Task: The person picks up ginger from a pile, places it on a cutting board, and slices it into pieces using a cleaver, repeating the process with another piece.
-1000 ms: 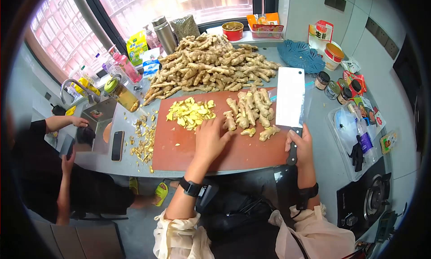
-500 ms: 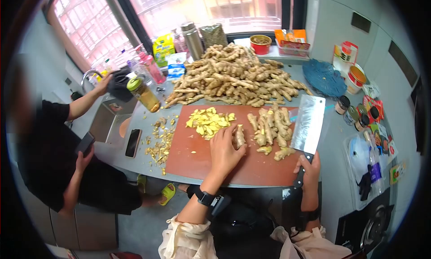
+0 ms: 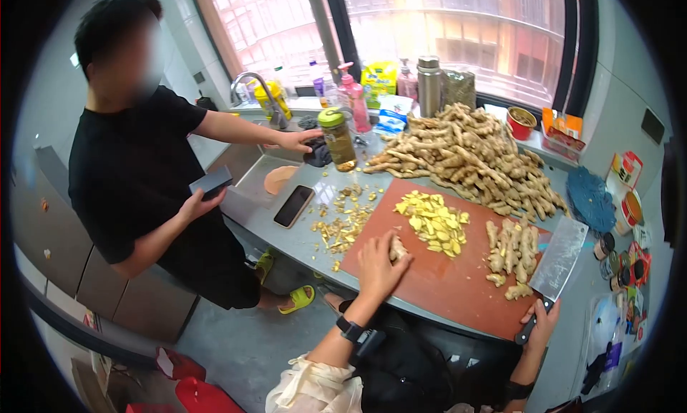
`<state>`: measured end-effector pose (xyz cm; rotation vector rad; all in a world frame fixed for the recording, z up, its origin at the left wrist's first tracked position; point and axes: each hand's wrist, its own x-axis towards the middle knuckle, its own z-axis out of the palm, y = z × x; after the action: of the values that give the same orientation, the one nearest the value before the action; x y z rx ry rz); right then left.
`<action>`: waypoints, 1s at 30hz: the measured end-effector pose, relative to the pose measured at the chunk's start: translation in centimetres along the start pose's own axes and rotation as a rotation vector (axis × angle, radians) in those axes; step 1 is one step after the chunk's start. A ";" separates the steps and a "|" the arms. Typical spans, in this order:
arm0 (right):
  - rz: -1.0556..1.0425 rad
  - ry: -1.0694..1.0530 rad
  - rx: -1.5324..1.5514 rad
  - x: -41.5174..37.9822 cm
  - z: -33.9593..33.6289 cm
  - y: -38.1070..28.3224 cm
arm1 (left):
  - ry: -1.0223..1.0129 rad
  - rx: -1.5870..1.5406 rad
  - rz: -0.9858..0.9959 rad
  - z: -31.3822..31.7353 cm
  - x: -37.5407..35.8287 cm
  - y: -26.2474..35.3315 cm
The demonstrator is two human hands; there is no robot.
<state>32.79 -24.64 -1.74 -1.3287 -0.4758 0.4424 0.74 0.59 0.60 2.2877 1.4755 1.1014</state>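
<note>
While L hand [image 3: 381,265] holds ginger pc [image 3: 398,250], R hand [image 3: 542,323] cleaver [image 3: 562,259], other roots [image 3: 509,243] btwn.

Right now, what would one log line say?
left hand: holds ginger piece | right hand: grips cleaver | slices: piled on board

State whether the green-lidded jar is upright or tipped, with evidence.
Upright: the jar stands on the counter, green lid at top.
</note>
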 end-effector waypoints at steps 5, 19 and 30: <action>0.020 0.020 -0.068 0.1 0.1 0.1 | 0.029 0.005 -0.024 0.0 -0.5 0.2; 0.145 0.017 -0.143 1.1 -1.9 0.8 | -0.026 -0.018 -0.107 -0.3 -0.5 0.4; 0.150 -0.109 -0.151 1.4 -2.7 0.7 | 0.017 -0.045 -0.079 0.1 -0.7 -0.1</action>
<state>35.41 -25.91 -2.83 -1.4977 -0.5100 0.6148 0.53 0.10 0.17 2.1757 1.5172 1.1236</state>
